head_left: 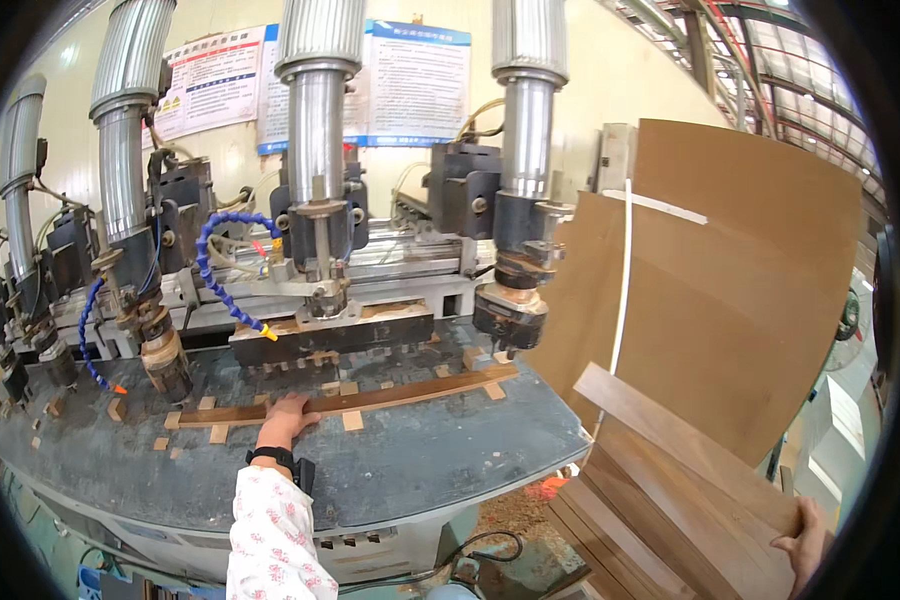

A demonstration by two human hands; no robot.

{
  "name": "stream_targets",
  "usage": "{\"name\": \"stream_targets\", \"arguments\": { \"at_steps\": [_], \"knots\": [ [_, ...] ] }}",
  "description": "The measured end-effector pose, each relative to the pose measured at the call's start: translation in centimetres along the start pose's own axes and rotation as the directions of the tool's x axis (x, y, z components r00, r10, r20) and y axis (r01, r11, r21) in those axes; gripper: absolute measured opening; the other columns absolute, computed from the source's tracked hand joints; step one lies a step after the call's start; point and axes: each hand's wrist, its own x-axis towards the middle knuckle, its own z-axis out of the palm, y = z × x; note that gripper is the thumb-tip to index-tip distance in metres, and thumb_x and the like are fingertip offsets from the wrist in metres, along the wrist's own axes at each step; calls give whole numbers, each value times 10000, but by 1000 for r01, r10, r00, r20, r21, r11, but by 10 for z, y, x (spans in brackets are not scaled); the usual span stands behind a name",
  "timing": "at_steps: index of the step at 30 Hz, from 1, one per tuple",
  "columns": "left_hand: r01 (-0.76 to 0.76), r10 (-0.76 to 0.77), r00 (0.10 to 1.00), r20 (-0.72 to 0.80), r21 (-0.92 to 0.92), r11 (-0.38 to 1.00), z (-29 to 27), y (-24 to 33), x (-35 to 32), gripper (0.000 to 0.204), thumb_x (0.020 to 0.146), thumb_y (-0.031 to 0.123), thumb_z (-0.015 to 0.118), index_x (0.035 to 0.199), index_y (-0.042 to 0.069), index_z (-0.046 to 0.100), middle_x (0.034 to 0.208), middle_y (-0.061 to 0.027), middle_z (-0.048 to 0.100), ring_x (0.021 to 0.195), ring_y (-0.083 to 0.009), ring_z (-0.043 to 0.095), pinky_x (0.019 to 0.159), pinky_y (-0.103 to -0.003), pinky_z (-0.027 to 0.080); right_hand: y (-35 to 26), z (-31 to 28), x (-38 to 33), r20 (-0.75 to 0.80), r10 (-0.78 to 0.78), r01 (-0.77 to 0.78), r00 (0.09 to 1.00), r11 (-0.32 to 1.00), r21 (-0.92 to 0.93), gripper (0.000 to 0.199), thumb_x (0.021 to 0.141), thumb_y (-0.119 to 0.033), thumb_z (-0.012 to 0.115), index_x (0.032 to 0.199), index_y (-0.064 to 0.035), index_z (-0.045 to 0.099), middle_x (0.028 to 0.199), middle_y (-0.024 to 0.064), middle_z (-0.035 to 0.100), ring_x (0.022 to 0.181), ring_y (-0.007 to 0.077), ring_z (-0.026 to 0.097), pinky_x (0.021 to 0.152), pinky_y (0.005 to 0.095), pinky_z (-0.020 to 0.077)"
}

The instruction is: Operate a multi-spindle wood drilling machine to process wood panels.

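- Left hand flat and open, fingers spread, palm pressing on long thin dark-brown wooden strip; nothing gripped, only held down
- Strip lying lengthwise on grey dusty metal machine table, running from left of left hand out to its right, resting across small pale wooden spacer blocks
- Just beyond left hand, dark clamp bar and silver vertical drill spindles; blue segmented coolant hose up and to the left
- Right hand low at far right, fingers curled round end of top brown flat wooden board on stack of similar boards; closed on edge, thumb hidden
- Large brown thin sheet panel standing upright just above right hand
- Strip likely light, stiff along length yet slender enough to flex or snap; best held near middle or with both ends supported
- Board likely heavier, rigid, smooth-faced; best grasped at end edges
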Motion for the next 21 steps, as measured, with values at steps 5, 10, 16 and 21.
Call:
{"name": "stream_targets", "arguments": {
  "at_steps": [5,10,16,21],
  "knots": [
    [-147,147,989,-5,-144,979,-32,12,6,512,762,451,647,1104,73,609,1127,-160,560,1066,-345,523,891,-399,432,-87,10,74,29,-257,255,966,965,61,624,428,-192,852,950,-33,550,865,151,551,834,313,532,727,355,441],
    [-327,346,932,111,-163,931,-74,30,-60,444,719,429,696,955,58,638,848,-167,628,868,-335,599,751,-409,476,-197,118,150,168,-599,485,783,757,438,563,447,-119,821,921,-41,526,885,133,531,816,318,510,711,372,434],
    [-33,191,940,283,-481,876,-101,-13,-292,541,706,395,710,1069,43,517,880,-163,562,855,-316,579,739,-375,469,-339,246,173,155,-876,507,456,399,764,431,673,-200,761,1021,-44,561,908,128,548,881,317,546,775,366,452],
    [424,-292,856,427,-256,869,-121,-9,-452,720,680,490,749,1194,50,504,1083,-152,599,1035,-270,583,858,-353,459,-472,344,152,132,-938,543,321,296,786,436,740,-290,711,1074,-48,566,955,135,555,942,316,537,817,383,437]
  ]
}}
